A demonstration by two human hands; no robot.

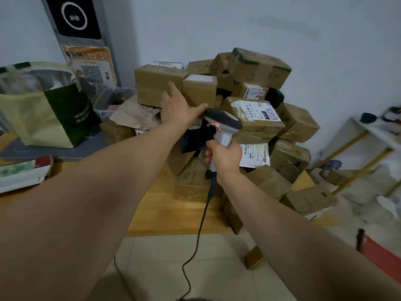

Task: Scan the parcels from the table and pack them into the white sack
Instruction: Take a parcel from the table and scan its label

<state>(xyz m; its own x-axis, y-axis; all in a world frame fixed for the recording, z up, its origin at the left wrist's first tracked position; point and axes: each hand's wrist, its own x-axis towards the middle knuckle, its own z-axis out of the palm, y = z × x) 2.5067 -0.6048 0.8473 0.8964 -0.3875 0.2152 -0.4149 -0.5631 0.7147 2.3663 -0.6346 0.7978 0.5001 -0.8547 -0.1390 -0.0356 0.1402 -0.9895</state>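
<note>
Precariously heaped parcels [249,118] on table [173,216]; left hand [181,108] reached in, fingers spread, right hand [224,157] clamped round scanner [223,124]. Likely to topple if tugged low.

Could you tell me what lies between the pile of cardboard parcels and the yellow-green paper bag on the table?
In the head view, crumpled brown wrapping paper and a clear plastic tub.

Brown parcels [258,66], grey-and-white scanner [224,124], green-and-cream bag [52,118].
</note>
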